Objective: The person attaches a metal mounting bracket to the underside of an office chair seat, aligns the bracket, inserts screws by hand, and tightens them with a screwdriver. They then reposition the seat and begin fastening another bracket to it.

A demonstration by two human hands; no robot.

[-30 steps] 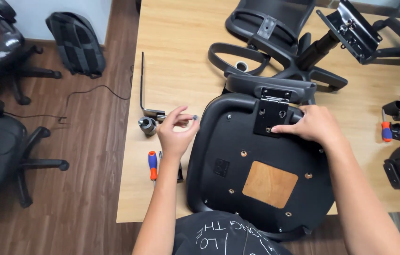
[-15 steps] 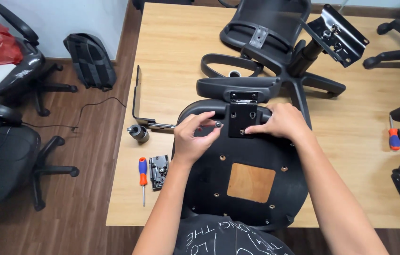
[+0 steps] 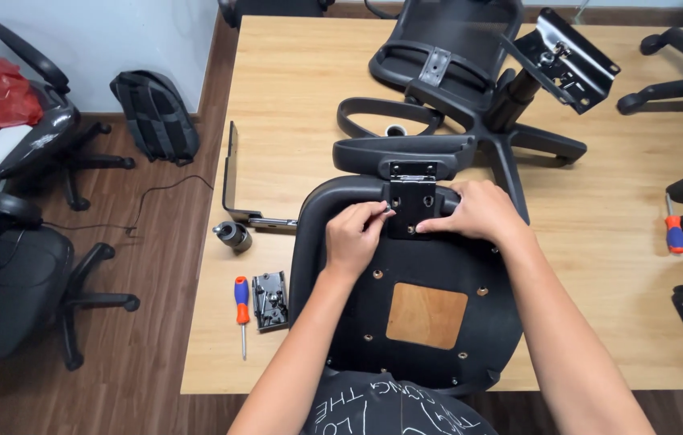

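Two bare hands are working over a wide wooden bench [image 3: 309, 89], the largest thing in view, which is carrying several office chair parts. Next in size, a black chair seat [image 3: 406, 298] is lying upside down at the near edge of the bench, its underside facing up with a square wooden patch [image 3: 427, 315] showing near the middle. Beyond it, a mesh chair back [image 3: 446, 40] is lying flat toward the far edge, and a star-shaped chair base [image 3: 518, 133] with a tilted metal mechanism plate [image 3: 568, 58] is sitting beside it. A black armrest bar [image 3: 403, 153] is lying just past the seat's far edge. A black metal bracket [image 3: 411, 206] is resting on the seat underside, touching it. The right hand [image 3: 478, 211] is lying flat against the bracket's right side, fingers spread and pressing rather than closing around anything. The left hand [image 3: 355, 235] is sitting at the bracket's left edge, its grip pinching a small bolt [image 3: 388, 209] between thumb and fingertips. Left of the seat, a small metal plate [image 3: 269, 300] and an orange-handled screwdriver [image 3: 241, 310] are lying side by side on the bench, near a short black cylinder [image 3: 234, 236].
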